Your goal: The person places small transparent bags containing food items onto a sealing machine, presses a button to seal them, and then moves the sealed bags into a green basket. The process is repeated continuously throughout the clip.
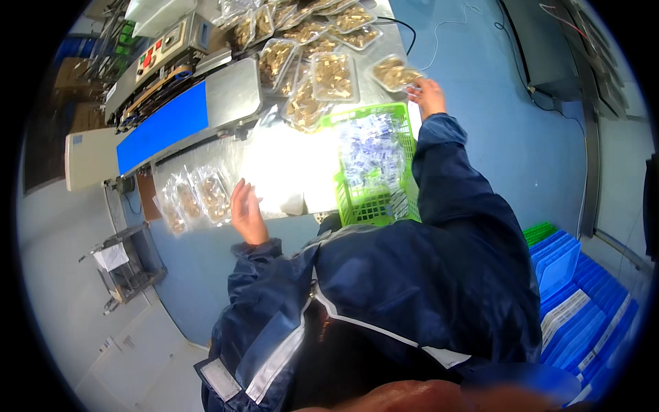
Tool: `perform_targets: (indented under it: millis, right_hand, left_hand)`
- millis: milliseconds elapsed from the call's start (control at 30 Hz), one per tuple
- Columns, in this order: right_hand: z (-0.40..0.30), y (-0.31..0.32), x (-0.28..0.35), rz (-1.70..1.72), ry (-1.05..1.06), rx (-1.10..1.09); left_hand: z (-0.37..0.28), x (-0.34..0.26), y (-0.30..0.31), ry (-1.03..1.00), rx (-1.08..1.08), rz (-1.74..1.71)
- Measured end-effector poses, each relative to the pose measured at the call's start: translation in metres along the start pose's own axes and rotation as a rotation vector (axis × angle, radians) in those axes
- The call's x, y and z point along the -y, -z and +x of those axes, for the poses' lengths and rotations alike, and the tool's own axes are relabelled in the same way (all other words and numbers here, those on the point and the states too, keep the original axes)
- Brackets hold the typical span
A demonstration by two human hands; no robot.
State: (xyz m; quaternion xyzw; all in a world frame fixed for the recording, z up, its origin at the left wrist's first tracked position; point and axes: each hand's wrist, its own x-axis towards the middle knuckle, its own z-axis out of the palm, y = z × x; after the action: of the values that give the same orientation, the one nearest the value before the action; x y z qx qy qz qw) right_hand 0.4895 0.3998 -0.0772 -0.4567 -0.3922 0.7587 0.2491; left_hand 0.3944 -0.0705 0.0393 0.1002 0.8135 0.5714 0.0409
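Note:
My right hand (pixel 430 98) grips the near right corner of a clear plastic tray of brown food pieces (pixel 394 72), at the table's right edge. My left hand (pixel 249 211) is raised over the front edge of the table, fingers apart, holding nothing. To its left lie several bagged trays (pixel 212 198) in clear film. Between my hands stands a green plastic basket (pixel 406 110), holding many small blue-and-white sachets (pixel 371 147). Behind the basket, more filled trays (pixel 333 76) are piled, some tilted on one another.
A sealing machine with a control panel (pixel 160 47) and a blue belt (pixel 165 126) occupies the table's left side. Bright glare washes out part of the steel tabletop (pixel 293 170). Blue crates (pixel 558 262) are stacked on the right. A metal-framed stand (pixel 128 265) is at left.

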Motion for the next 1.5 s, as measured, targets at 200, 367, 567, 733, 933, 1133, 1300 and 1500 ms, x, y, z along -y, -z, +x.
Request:
perform_targets:
  millis: [200,367,567,733,933,1133,1300,1500]
  right_hand:
    - [-0.159,0.004,0.077,-0.077,0.124,0.325]
    - [-0.307,-0.052,0.017,0.003,-0.395,0.661]
    - [-0.331,-0.079,-0.033,0.077,-0.574,0.672]
    - [-0.339,-0.072,-0.062,0.090,-0.374,0.367]
    - [-0.343,-0.075,-0.156,-0.228,0.031,0.276]
    - [-0.357,-0.082,-0.150,-0.216,-0.086,0.366]
    - [-0.360,-0.113,-0.131,-0.191,-0.221,0.388]
    - [-0.340,-0.130,-0.146,-0.333,0.101,0.431]
  left_hand:
    - [-0.005,-0.019,0.003,-0.093,0.008,-0.078]
    - [0.002,-0.011,0.007,-0.056,0.067,-0.105]
    - [-0.004,-0.014,0.030,-0.213,0.090,0.115]
    - [-0.022,0.021,0.034,-0.378,0.248,0.361]
    - [-0.043,0.069,0.015,-0.307,0.430,0.448]
    - [-0.029,0.022,0.030,-0.286,0.709,0.825]
    - [-0.026,0.005,0.017,-0.826,0.550,0.259]
    - [-0.045,-0.014,0.010,-0.836,0.640,0.103]
